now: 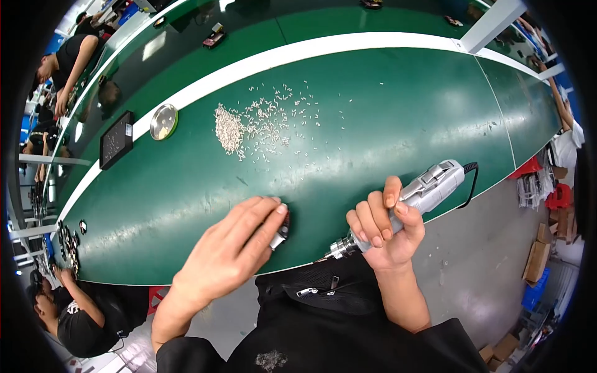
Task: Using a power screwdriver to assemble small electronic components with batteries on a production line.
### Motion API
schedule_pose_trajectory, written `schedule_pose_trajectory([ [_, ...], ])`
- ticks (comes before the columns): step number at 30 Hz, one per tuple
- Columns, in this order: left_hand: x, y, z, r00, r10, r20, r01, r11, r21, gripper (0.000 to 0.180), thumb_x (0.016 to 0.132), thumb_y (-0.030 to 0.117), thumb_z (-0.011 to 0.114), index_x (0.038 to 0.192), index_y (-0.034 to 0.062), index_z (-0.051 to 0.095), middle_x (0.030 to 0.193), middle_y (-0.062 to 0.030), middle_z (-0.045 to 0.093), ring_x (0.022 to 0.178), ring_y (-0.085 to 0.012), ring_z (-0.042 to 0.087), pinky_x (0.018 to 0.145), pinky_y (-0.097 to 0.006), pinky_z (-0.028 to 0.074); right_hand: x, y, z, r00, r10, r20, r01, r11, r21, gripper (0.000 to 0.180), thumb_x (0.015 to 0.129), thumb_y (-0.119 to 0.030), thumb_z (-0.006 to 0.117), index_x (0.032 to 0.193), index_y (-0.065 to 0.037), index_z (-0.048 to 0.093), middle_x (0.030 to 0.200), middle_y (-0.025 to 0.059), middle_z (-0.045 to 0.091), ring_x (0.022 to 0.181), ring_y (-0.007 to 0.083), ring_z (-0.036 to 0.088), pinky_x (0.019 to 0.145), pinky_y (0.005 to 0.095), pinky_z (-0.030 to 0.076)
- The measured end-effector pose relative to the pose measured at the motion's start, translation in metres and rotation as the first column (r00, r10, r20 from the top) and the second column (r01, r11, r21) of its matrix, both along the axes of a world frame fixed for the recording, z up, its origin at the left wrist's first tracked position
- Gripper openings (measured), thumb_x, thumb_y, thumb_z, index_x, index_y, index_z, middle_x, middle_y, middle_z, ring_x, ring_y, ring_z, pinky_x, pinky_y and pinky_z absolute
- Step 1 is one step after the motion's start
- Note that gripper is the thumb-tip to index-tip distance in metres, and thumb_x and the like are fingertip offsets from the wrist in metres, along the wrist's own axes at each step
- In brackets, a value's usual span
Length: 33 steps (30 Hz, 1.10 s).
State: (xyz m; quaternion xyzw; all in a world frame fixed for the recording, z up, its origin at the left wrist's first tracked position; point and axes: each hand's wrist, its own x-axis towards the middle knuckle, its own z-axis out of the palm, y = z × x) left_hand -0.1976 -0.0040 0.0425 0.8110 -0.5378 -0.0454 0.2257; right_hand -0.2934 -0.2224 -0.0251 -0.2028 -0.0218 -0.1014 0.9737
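My right hand is wrapped round a silver electric screwdriver with a black cord at its rear end. The tool tilts, its bit pointing down and left near the table's front edge. Beneath the fingers of my left hand is a small black and silver part, mostly covered by the hand, so its kind is unclear. The left fingers lie close together against it at the table edge. Farther off lies a heap of tiny pale metal pieces, perhaps screws, with many more scattered to its right.
A round dish with yellowish contents and a black tray stand at the back left. Small dark parts lie at the table's far left end. Other people work at the left. A white post rises at the back right.
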Motion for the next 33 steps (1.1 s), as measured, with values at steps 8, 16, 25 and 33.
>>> schedule_pose_trajectory([
  [8,-0.030,-0.017,-0.025,0.996,0.029,0.083,-0.034,0.998,0.059,0.042,0.070,-0.004,0.065,0.111,-0.0084,0.058,0.121,-0.0171,0.056,0.104,-0.0323,0.057,0.085,-0.038,0.052,-0.014,-0.002,0.000,0.999,0.019,-0.049,-0.017,0.999,0.038,0.008,0.090,-0.016,0.048,0.090,-0.008,0.050,0.053,-0.0015,0.041,0.047,0.0104,0.042,0.054,0.0286,0.038],
  [16,-0.032,-0.018,-0.036,0.985,0.082,0.152,-0.073,0.995,-0.064,0.034,0.064,-0.003,0.065,0.096,-0.0126,0.062,0.105,-0.0197,0.062,0.094,-0.0281,0.060,0.068,-0.033,0.056,-0.046,0.033,0.009,0.977,0.066,-0.201,-0.062,0.998,0.026,0.007,0.088,-0.013,0.048,0.091,-0.006,0.050,0.053,0.0015,0.041,0.047,0.0147,0.045,0.054,0.0307,0.040],
  [25,-0.050,-0.035,-0.046,0.949,0.063,0.308,-0.017,0.989,-0.149,0.030,0.061,0.000,0.064,0.089,-0.0114,0.063,0.097,-0.0203,0.063,0.085,-0.0275,0.062,0.062,-0.030,0.055,-0.057,0.072,0.001,0.938,-0.015,-0.347,0.020,1.000,0.010,0.008,0.089,-0.004,0.050,0.096,0.000,0.049,0.063,0.0048,0.044,0.055,0.0142,0.046,0.054,0.0302,0.042],
  [33,-0.056,-0.034,-0.042,0.959,0.051,0.280,-0.035,0.997,-0.061,0.032,0.061,0.002,0.062,0.090,-0.0123,0.063,0.099,-0.0229,0.063,0.091,-0.0297,0.061,0.066,-0.030,0.056,-0.056,0.056,0.005,0.956,0.033,-0.291,-0.055,0.996,-0.066,0.008,0.089,-0.004,0.050,0.095,0.001,0.048,0.059,0.0056,0.043,0.049,0.0150,0.045,0.050,0.0305,0.043],
])
